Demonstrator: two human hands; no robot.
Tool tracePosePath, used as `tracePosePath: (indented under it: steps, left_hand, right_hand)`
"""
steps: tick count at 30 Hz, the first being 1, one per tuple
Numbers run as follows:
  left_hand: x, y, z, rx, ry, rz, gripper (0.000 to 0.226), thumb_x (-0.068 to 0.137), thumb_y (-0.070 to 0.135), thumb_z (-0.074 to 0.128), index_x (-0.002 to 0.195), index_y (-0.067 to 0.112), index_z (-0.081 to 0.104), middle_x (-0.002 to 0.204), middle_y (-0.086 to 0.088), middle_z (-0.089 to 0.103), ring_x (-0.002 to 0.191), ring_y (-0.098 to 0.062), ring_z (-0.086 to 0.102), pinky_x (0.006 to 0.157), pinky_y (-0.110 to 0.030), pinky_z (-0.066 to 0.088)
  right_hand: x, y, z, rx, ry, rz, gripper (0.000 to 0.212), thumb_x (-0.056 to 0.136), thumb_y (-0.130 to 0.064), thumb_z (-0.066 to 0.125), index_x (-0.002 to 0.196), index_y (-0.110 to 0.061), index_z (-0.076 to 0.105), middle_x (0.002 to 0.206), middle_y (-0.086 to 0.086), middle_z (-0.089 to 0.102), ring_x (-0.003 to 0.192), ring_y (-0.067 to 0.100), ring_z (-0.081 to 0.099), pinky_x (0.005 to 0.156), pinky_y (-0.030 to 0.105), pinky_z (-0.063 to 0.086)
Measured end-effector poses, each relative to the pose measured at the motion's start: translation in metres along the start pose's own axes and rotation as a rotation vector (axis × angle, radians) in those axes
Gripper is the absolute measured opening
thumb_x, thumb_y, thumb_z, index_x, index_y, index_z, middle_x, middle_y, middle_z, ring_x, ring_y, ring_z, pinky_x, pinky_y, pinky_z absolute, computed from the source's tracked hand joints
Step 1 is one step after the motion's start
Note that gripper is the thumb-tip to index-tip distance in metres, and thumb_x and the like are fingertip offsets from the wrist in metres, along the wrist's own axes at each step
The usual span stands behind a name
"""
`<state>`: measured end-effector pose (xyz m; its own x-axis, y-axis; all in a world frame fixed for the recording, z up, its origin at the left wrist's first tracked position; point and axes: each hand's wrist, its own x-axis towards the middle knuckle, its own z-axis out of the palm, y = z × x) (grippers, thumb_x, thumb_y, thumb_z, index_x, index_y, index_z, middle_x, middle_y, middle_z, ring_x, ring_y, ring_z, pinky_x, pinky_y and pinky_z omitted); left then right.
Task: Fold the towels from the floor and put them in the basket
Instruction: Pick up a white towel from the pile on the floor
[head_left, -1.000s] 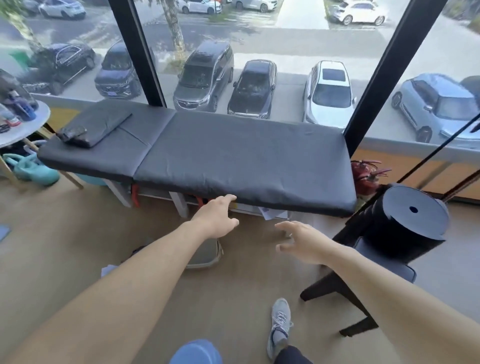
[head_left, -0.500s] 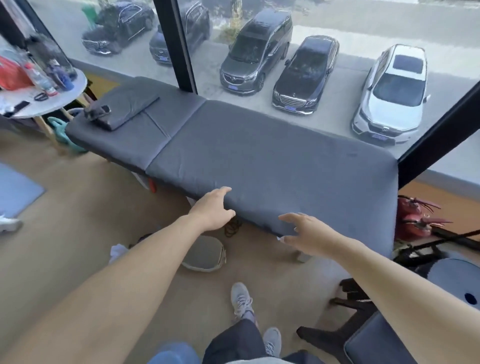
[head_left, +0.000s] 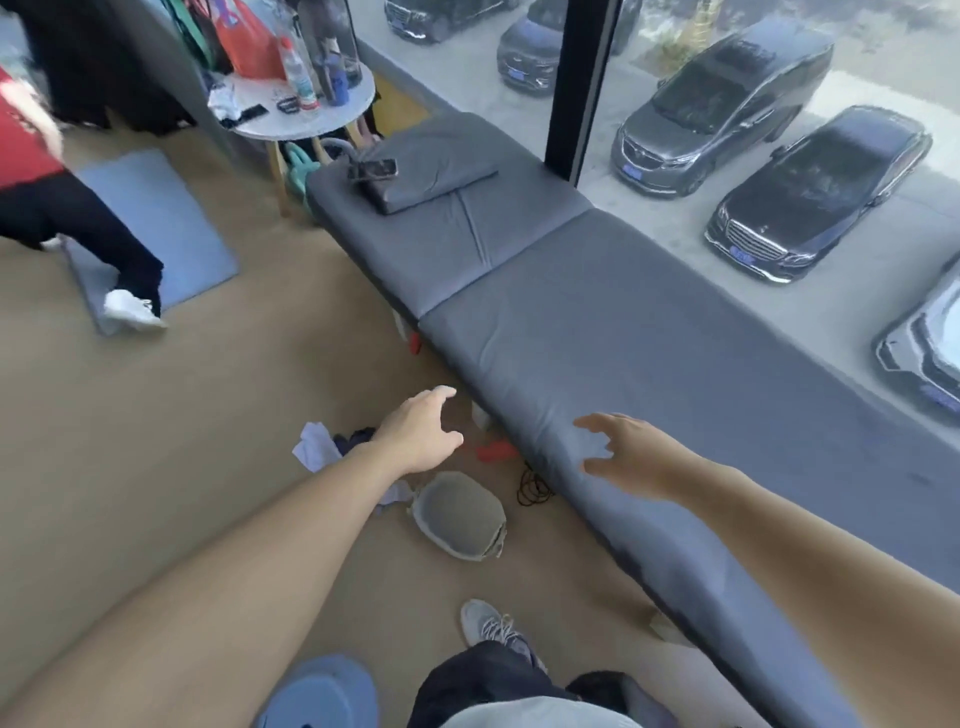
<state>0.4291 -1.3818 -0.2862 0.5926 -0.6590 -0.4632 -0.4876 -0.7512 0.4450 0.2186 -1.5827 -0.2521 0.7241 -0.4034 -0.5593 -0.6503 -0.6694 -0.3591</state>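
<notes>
A long grey padded bench is seen along the window, its surface bare under the right hand, whose fingers are spread and empty. The left hand is held open above the floor, fingers loosely spread, nothing gripped. Crumpled towels are seen on the floor just beside a grey basket.
</notes>
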Motion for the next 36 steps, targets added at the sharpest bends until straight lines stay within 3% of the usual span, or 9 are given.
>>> tracePosePath:
  steps: [6,10,14,18,20,26,30,36]
  left_hand:
    - [0.005,-0.05,-0.021,-0.105,0.02,-0.154,0.069,0.089,0.033,0.062,0.152,0.025,0.035,0.151,-0.003,0.046,0.135,-0.022,0.047,0.106,-0.039,0.043]
    - [0.002,-0.081,-0.025,-0.154,0.041,-0.262,0.067,0.092,0.03,0.06,0.153,0.026,0.033,0.151,0.002,0.044,0.129,-0.021,0.052,0.093,-0.032,0.048]
    - [0.001,-0.107,-0.028,-0.189,0.062,-0.332,0.066,0.095,0.034,0.059,0.154,0.025,0.03,0.153,-0.001,0.043,0.129,-0.025,0.052,0.093,-0.033,0.046]
    - [0.019,-0.118,-0.041,-0.201,0.046,-0.396,0.067,0.092,0.031,0.058,0.153,0.028,0.031,0.139,-0.005,0.056,0.105,-0.029,0.062,0.074,-0.029,0.043]
    - [0.037,-0.118,-0.051,-0.18,0.029,-0.398,0.067,0.091,0.029,0.059,0.153,0.028,0.033,0.139,-0.003,0.055,0.104,-0.027,0.06,0.077,-0.03,0.044]
    - [0.106,-0.109,-0.072,-0.171,0.007,-0.356,0.065,0.092,0.029,0.061,0.151,0.027,0.035,0.153,0.004,0.043,0.137,-0.02,0.043,0.099,-0.029,0.037]
    - [0.14,-0.102,-0.077,-0.167,-0.044,-0.29,0.064,0.094,0.027,0.062,0.152,0.023,0.036,0.154,0.0,0.042,0.139,-0.018,0.039,0.096,-0.023,0.03]
    - [0.188,-0.14,-0.105,-0.065,-0.119,-0.192,0.064,0.093,0.027,0.06,0.152,0.024,0.035,0.155,0.002,0.04,0.136,-0.018,0.044,0.095,-0.027,0.035]
  right_hand:
    - [0.067,-0.057,-0.001,-0.069,-0.084,-0.145,0.061,0.09,-0.042,0.063,0.147,-0.033,0.042,0.145,-0.004,0.049,0.128,0.018,0.052,0.102,0.031,0.042]
    - [0.103,-0.09,0.002,-0.137,-0.158,-0.233,0.061,0.092,-0.041,0.064,0.148,-0.03,0.042,0.147,-0.004,0.049,0.129,0.018,0.053,0.103,0.029,0.038]
    - [0.143,-0.118,0.0,-0.191,-0.206,-0.31,0.06,0.091,-0.046,0.063,0.146,-0.032,0.044,0.142,-0.003,0.052,0.122,0.019,0.055,0.098,0.031,0.041]
    - [0.174,-0.139,-0.01,-0.174,-0.225,-0.358,0.062,0.091,-0.042,0.064,0.148,-0.031,0.042,0.144,-0.003,0.051,0.122,0.019,0.056,0.102,0.033,0.044]
    - [0.191,-0.142,-0.016,-0.168,-0.226,-0.357,0.063,0.092,-0.04,0.064,0.149,-0.029,0.041,0.147,0.0,0.049,0.125,0.021,0.055,0.104,0.035,0.044]
    - [0.234,-0.135,-0.026,-0.16,-0.272,-0.284,0.062,0.094,-0.034,0.062,0.151,-0.027,0.038,0.151,0.001,0.045,0.134,0.024,0.047,0.106,0.037,0.04]
    - [0.253,-0.136,-0.024,-0.121,-0.299,-0.217,0.063,0.094,-0.034,0.062,0.151,-0.026,0.036,0.151,0.001,0.046,0.136,0.025,0.046,0.106,0.037,0.039]
    - [0.284,-0.158,-0.003,-0.033,-0.248,-0.088,0.064,0.094,-0.032,0.061,0.152,-0.027,0.034,0.15,0.001,0.047,0.134,0.025,0.048,0.105,0.037,0.042]
